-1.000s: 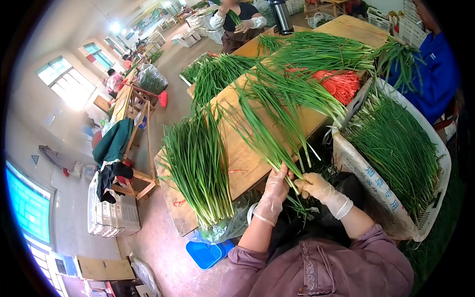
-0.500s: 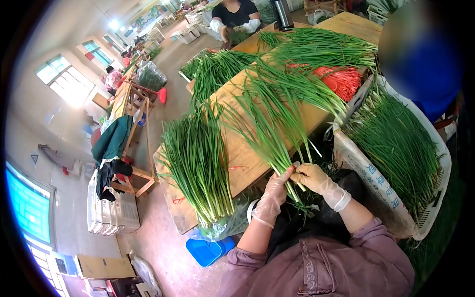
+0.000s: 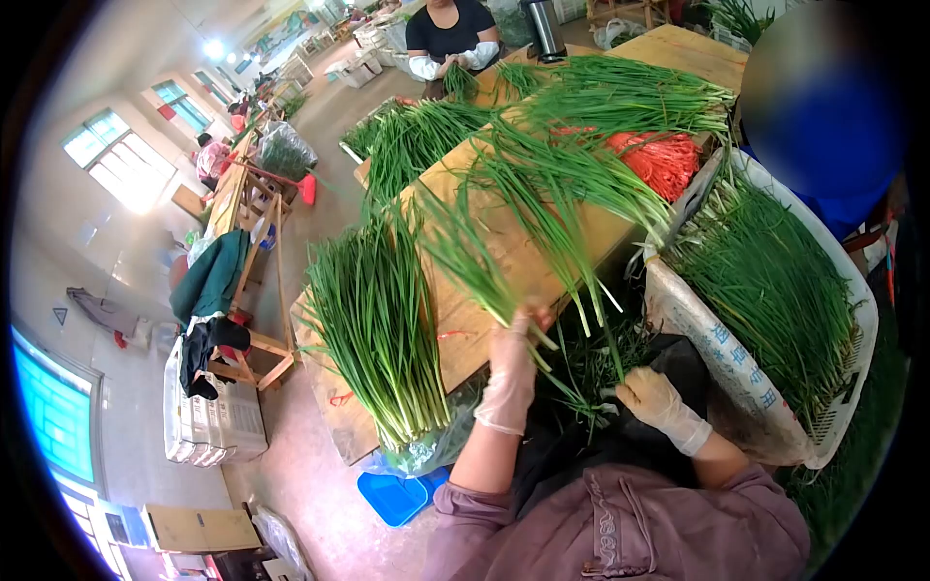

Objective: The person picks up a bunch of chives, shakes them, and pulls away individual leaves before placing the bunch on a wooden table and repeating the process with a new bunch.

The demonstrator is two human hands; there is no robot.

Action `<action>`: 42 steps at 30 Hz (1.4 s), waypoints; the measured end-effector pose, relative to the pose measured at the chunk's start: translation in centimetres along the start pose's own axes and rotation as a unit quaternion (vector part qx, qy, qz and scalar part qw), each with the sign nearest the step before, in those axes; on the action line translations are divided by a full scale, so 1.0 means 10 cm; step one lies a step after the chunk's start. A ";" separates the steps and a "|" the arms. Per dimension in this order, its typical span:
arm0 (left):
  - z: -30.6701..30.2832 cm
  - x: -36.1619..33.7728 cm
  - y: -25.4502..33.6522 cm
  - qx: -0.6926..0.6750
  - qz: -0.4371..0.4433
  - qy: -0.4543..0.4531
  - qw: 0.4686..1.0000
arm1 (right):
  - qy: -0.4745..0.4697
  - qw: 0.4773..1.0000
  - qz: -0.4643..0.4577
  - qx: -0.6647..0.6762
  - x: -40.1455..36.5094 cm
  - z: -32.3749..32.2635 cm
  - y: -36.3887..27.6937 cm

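My left hand (image 3: 516, 349), in a clear glove, is closed around a small bunch of garlic chives (image 3: 472, 266) at the table's front edge. The leaves point away from me and are blurred. Lower and to the right, my gloved right hand (image 3: 659, 402) is closed, and a single green chive leaf (image 3: 612, 351) runs up from its fingers. A thick pile of chives (image 3: 378, 329) lies on the table left of my left hand, stems toward me. Loose chives (image 3: 547, 218) lie beyond my hands. Leaf scraps (image 3: 581, 382) sit on the dark cloth between my hands.
A white crate (image 3: 848, 416) full of chives stands at my right. On the wooden table (image 3: 455, 334) are more chives (image 3: 630, 92) and red ties (image 3: 659, 163). A co-worker (image 3: 450, 39) handles chives across the table. A blue bin (image 3: 392, 496) sits on the floor.
My hands have come apart. The left hand has moved up and left with the chive bunch; the right has drawn back toward my body with a leaf. The view has shifted slightly.
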State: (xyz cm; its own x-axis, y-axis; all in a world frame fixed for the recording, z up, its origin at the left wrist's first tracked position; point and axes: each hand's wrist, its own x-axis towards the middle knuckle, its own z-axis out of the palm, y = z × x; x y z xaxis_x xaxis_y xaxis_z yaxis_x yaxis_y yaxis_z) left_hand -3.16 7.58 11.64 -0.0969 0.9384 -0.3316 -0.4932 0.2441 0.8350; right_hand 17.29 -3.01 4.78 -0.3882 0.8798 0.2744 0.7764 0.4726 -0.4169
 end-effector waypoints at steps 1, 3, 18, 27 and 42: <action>0.04 -0.05 0.16 0.000 0.002 0.035 0.999 | 0.001 1.000 -0.001 0.000 -0.09 0.01 0.10; -0.04 0.06 0.18 0.002 0.025 0.034 0.999 | -0.231 0.953 0.197 -0.012 -0.22 0.07 0.23; -0.08 0.05 -0.38 0.093 -0.040 0.010 0.995 | -0.044 0.711 0.299 0.634 1.13 0.21 0.06; 0.05 -0.08 -0.29 -0.026 -0.114 -0.095 0.989 | -0.185 0.688 0.183 0.677 0.78 -0.11 -0.18; 0.08 0.09 -0.27 -0.044 -0.057 -0.040 0.997 | 0.170 0.904 0.048 0.389 0.94 -0.07 -0.07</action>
State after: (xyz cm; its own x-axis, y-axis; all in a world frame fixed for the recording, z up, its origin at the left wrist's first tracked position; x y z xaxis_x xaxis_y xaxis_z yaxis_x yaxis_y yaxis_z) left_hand -1.22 8.00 9.41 0.0314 0.9233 -0.3829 -0.5710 0.3310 0.7512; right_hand 13.48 4.87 8.23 -0.0599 0.9146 0.3999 0.1638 0.4042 -0.8999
